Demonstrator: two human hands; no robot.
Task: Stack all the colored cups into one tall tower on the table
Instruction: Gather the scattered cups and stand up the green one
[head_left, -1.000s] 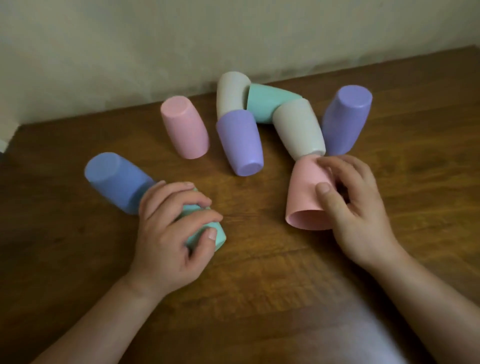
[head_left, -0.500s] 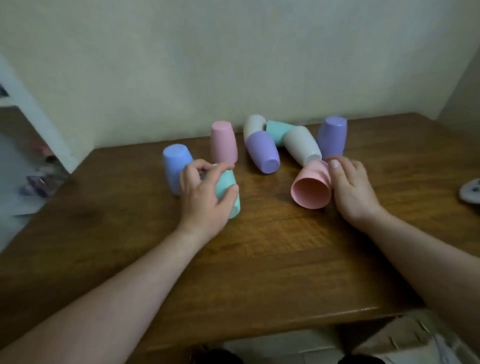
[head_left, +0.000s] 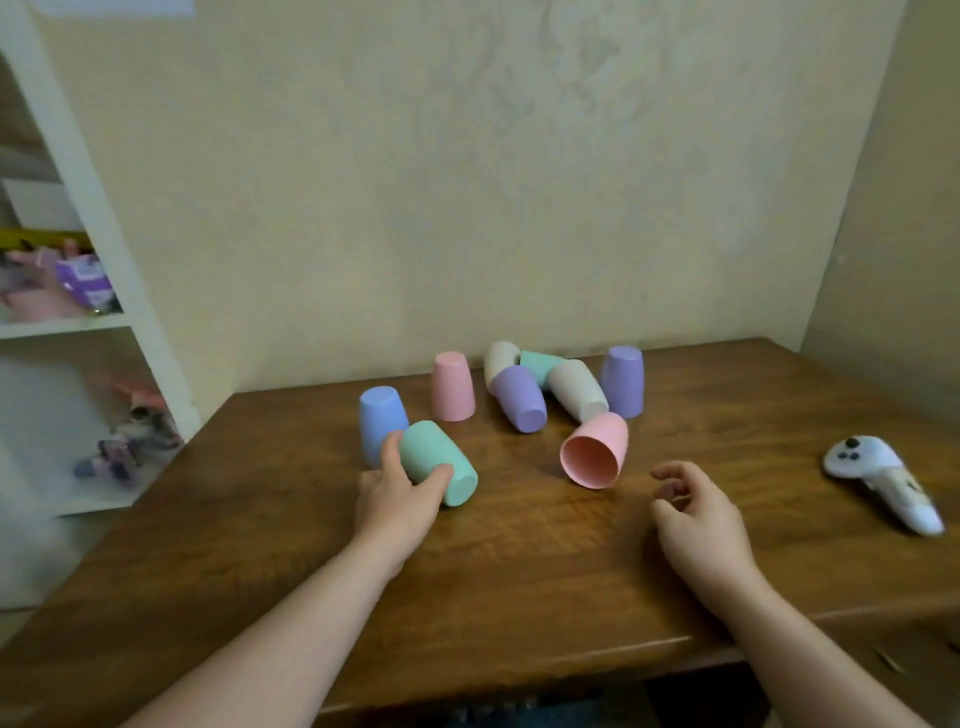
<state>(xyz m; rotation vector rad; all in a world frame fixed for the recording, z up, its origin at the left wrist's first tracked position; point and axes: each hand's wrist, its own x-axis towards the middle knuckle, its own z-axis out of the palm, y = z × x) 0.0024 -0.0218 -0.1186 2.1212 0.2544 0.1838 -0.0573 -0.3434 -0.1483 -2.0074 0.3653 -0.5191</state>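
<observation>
Wooden table (head_left: 519, 571) against a cream wall, cups scattered across its far half, none stacked.

Left hand (head_left: 400, 496) wraps a teal cup (head_left: 439, 462) that lies tilted on its side, mouth toward the person; thumb on the near flank, fingers behind. Firm hold. Just behind it, touching or nearly so, a blue cup (head_left: 382, 421) stands upside down.

Right hand (head_left: 698, 512) hovers low over the table, fingers loosely curled and parted, holding nothing. A pink cup (head_left: 595, 449) lies on its side just ahead and to the left of it, open mouth facing the person, clear of the fingers.

Further back: a second pink cup (head_left: 453, 385) upside down, standing alone. A cluster on its side near the wall: a beige cup (head_left: 500, 361), a lilac cup (head_left: 519, 397), another teal cup (head_left: 537, 364), a second beige cup (head_left: 576, 389), all touching. An upside-down lilac cup (head_left: 622, 382) stands just beside that last beige one.

Far right on the table, well apart from the cups, a white handheld controller (head_left: 878, 480). White shelving (head_left: 104, 322) at left holds blurred clutter.
</observation>
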